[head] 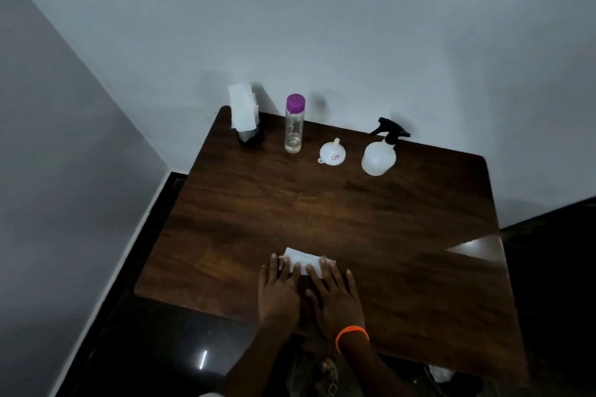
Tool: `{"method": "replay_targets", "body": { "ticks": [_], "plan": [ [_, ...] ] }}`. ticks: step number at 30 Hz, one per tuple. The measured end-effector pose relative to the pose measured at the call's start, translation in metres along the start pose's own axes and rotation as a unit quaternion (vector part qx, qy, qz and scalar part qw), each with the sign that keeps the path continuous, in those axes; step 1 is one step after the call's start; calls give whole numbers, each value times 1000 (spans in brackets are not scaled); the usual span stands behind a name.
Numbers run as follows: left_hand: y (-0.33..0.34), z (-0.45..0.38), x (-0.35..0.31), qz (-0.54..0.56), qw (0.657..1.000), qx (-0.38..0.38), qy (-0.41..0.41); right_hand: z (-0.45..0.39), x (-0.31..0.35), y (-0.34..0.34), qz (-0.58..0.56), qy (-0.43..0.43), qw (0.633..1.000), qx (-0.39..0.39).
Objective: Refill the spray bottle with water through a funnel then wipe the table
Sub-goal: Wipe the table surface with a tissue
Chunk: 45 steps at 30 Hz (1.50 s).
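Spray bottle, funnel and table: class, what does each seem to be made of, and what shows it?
Spray bottle: likely translucent white plastic, black trigger. Funnel: probably white plastic, smooth. Table: wood or wood-look laminate; dark grain, glossy reflection.

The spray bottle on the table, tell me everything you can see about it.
The spray bottle has a rounded, translucent white plastic body and a black trigger head screwed on top, nozzle pointing left in the head view. It stands upright on the dark wooden table near the far right edge, close to the wall. Nothing touches it: the white funnel lies apart to its left, and both hands are far from it at the near edge. Its water level cannot be made out.
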<state>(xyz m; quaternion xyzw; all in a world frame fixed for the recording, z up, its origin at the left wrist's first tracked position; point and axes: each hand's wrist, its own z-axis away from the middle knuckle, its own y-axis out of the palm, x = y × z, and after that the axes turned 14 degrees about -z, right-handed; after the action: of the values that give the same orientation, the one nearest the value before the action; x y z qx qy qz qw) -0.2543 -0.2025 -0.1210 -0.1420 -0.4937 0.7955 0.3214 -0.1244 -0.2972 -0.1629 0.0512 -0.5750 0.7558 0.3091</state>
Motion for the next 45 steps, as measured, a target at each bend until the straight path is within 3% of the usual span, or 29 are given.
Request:
{"method": "replay_targets", "body": {
  "ticks": [17,25,35,45],
  "plan": [
    [-108,-197,-12,33,996,-73,50,-176,-44,-96,-73,97,991,-60],
    [-122,-246,-46,15,992,-88,95,-202,-89,-122,-71,108,988,-87],
    [-101,-199,-63,-12,986,-78,148,-130,-96,-110,-84,131,985,-79],
    [-47,-91,-43,-29,991,-49,122,-40,-73,-57,-60,83,994,-49]
  ]
}}
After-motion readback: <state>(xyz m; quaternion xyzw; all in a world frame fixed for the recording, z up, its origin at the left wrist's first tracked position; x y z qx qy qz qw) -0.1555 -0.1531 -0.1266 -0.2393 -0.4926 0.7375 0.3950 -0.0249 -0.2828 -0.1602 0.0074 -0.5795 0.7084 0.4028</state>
